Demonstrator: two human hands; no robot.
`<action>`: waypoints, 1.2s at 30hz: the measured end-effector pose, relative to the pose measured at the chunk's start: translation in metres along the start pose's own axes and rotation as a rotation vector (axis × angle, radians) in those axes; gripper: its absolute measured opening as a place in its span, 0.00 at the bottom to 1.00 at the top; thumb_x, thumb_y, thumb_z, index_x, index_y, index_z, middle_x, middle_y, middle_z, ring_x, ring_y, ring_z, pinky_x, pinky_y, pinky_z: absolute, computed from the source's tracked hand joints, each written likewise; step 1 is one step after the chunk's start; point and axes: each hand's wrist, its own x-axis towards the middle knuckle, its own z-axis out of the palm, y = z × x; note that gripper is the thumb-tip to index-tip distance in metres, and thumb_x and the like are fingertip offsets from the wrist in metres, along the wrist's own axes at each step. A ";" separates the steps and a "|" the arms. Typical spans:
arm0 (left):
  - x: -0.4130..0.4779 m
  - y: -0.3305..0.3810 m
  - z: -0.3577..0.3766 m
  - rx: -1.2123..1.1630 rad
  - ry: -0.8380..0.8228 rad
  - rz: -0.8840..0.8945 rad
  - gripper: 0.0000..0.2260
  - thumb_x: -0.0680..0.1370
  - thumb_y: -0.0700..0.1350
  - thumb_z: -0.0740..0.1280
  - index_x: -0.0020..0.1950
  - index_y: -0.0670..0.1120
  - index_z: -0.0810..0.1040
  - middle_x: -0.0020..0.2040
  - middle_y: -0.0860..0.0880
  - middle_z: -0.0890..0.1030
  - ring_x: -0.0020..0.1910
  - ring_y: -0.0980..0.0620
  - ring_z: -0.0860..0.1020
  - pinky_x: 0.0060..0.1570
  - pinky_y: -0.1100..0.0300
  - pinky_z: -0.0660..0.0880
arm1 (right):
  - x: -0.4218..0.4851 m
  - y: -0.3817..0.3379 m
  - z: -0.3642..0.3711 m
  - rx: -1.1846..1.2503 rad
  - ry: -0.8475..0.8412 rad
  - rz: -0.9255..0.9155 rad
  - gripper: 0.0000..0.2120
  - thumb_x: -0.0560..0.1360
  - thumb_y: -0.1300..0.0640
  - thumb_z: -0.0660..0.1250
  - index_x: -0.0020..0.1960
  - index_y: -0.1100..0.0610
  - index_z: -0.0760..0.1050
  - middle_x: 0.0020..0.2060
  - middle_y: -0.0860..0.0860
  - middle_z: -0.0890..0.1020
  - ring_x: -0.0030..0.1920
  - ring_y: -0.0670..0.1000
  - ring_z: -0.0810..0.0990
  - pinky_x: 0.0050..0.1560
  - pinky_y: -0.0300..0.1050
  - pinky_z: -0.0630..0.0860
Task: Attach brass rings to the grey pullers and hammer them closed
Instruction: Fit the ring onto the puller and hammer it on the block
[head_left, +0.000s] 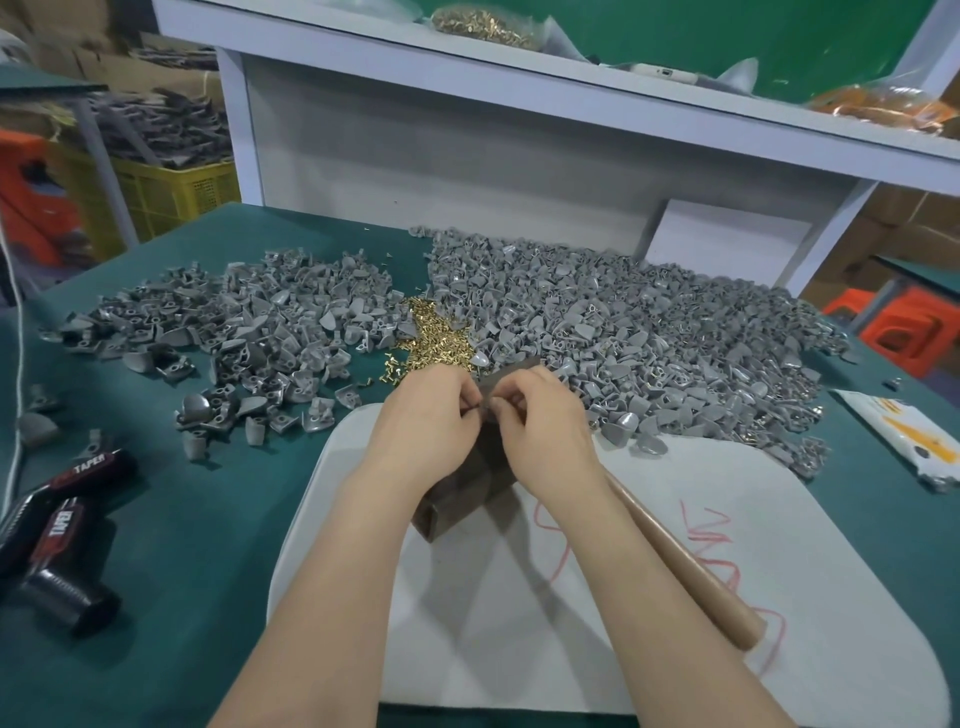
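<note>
My left hand (434, 415) and my right hand (540, 415) meet fingertip to fingertip above a dark metal block (467, 488) on the white board (675, 545). Between the fingertips they pinch one small grey puller (485, 397); whether a brass ring is in the pinch is hidden by the fingers. A heap of loose brass rings (434, 335) lies just beyond the hands. Large piles of grey pullers spread to the left (234, 322) and to the right (649, 332). The hammer's wooden handle (685, 566) lies on the board under my right forearm; its head is hidden.
A black tape gun (57, 530) lies at the left on the green table (171, 571). A white and orange packet (904, 431) sits at the right edge. A white shelf (519, 88) with a bag of brass parts (483, 23) stands behind the piles.
</note>
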 end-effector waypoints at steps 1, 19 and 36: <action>0.000 0.000 0.000 0.000 -0.003 0.000 0.03 0.74 0.41 0.67 0.42 0.48 0.78 0.36 0.55 0.74 0.44 0.48 0.77 0.45 0.55 0.75 | 0.000 0.001 -0.001 0.019 -0.005 0.004 0.04 0.75 0.63 0.65 0.45 0.58 0.78 0.42 0.46 0.73 0.43 0.47 0.73 0.46 0.40 0.68; 0.000 0.000 0.001 0.020 0.003 -0.007 0.03 0.75 0.43 0.67 0.42 0.50 0.78 0.38 0.53 0.77 0.44 0.48 0.77 0.45 0.53 0.76 | 0.001 0.007 -0.002 0.052 0.001 -0.042 0.04 0.76 0.60 0.66 0.46 0.57 0.79 0.44 0.47 0.71 0.43 0.46 0.71 0.45 0.34 0.67; 0.001 0.000 0.001 0.027 0.006 0.010 0.04 0.75 0.43 0.68 0.41 0.50 0.76 0.34 0.57 0.73 0.42 0.50 0.76 0.40 0.59 0.71 | -0.002 0.007 0.002 0.086 0.062 -0.057 0.03 0.75 0.64 0.66 0.43 0.61 0.77 0.41 0.47 0.73 0.40 0.45 0.70 0.42 0.36 0.65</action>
